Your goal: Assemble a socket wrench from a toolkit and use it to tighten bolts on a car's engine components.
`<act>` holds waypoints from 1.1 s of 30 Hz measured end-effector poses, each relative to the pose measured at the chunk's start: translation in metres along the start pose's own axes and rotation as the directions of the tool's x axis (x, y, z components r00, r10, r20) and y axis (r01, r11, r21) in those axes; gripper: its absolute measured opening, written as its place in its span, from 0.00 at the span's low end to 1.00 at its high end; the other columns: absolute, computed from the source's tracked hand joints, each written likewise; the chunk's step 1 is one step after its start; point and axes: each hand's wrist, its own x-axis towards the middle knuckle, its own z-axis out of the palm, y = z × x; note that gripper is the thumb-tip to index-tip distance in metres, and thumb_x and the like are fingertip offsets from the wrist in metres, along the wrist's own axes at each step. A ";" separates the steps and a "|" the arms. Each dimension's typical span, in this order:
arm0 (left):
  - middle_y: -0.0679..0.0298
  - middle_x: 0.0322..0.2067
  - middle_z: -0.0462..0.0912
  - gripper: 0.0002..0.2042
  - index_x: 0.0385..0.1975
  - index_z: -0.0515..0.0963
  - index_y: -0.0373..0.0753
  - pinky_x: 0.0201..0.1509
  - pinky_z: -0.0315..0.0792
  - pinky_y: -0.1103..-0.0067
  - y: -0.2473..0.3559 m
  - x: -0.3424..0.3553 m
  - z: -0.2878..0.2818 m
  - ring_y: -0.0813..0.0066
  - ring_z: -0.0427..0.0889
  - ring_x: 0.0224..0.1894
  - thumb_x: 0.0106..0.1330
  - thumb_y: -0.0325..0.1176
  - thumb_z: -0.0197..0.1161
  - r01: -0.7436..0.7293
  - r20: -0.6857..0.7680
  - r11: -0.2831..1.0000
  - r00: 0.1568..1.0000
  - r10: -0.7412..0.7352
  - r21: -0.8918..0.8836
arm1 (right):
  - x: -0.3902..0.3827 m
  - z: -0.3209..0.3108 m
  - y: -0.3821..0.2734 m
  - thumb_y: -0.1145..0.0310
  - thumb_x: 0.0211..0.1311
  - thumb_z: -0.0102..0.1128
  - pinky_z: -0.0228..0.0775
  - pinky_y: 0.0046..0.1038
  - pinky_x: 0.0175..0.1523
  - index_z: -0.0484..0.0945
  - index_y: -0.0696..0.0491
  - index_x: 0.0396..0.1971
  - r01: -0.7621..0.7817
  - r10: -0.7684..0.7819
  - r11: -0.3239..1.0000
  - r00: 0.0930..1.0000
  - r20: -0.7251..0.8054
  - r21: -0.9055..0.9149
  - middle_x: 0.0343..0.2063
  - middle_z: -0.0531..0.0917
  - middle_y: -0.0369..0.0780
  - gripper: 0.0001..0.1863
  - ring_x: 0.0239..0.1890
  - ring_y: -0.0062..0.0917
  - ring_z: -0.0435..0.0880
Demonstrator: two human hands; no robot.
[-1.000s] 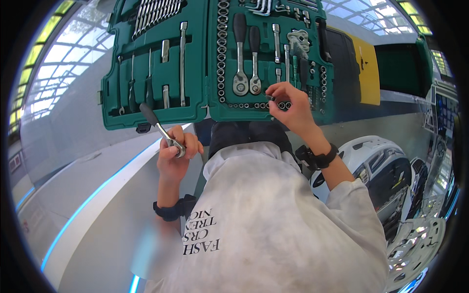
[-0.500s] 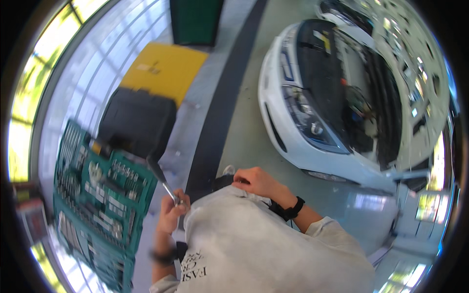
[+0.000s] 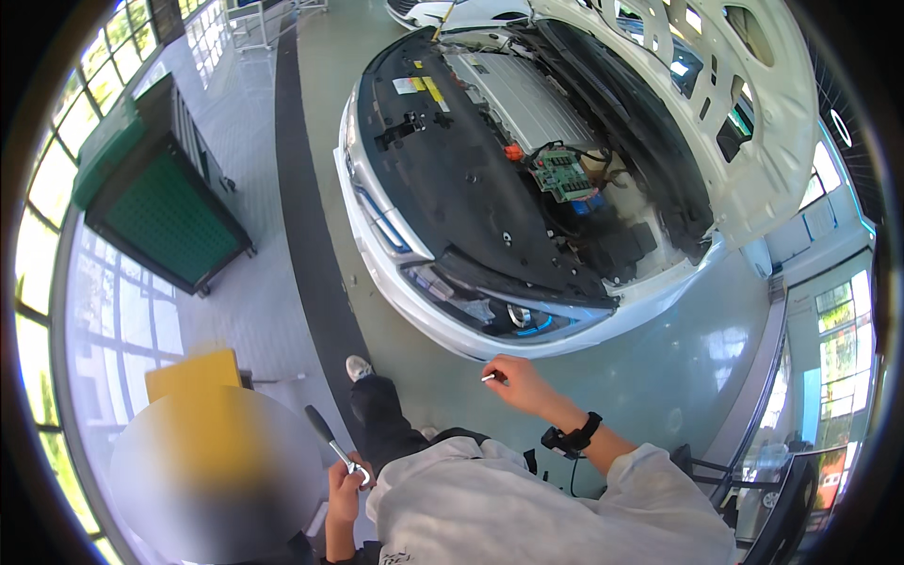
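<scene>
My left hand is closed around the head end of a ratchet wrench, whose black handle points up and away from me. In my right hand, raised in front of my body, the fingers pinch a small silver metal piece; it is too small to tell its exact kind. The right hand is just short of the front bumper of a white car. Its raised hood leaves the front compartment exposed, with a green circuit board and an orange connector inside.
A green tool cabinet on casters stands at the left. Nearer is a yellow panel, partly lost in a round blurred patch. A dark stripe runs along the floor between cabinet and car. Dark furniture stands at the lower right.
My view has turned from the green socket set toward the car, which now fills the middle. The wrench remains in my left hand. My right hand has moved out from my shirt.
</scene>
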 end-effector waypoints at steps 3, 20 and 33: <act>0.67 0.15 0.66 0.04 0.21 0.64 0.38 0.23 0.56 0.84 0.039 0.063 -0.006 0.82 0.62 0.18 0.51 0.29 0.51 0.090 0.038 0.988 0.995 -0.095 0.124 | 0.063 -0.023 0.000 0.72 0.58 0.59 0.68 0.22 0.33 0.76 0.60 0.33 -0.190 0.191 0.980 0.982 -0.014 0.066 0.23 0.79 0.39 0.07 0.25 0.20 0.76; 0.68 0.12 0.65 0.10 0.22 0.68 0.42 0.15 0.64 0.82 0.089 0.220 -0.172 0.78 0.67 0.13 0.58 0.40 0.50 0.631 -0.694 0.773 0.531 -0.485 -0.058 | 0.509 -0.242 0.213 0.70 0.49 0.63 0.74 0.29 0.37 0.81 0.58 0.30 -0.353 0.178 0.927 0.709 -0.682 -0.125 0.22 0.83 0.44 0.10 0.29 0.33 0.84; 0.71 0.17 0.67 0.10 0.28 0.72 0.38 0.18 0.59 0.83 0.132 0.314 -0.090 0.81 0.65 0.15 0.57 0.39 0.54 0.791 -0.624 0.561 0.570 -0.534 0.243 | 0.561 -0.261 0.240 0.69 0.50 0.63 0.74 0.33 0.39 0.80 0.60 0.31 -0.441 0.266 0.890 0.709 -0.653 -0.116 0.26 0.83 0.49 0.10 0.31 0.41 0.82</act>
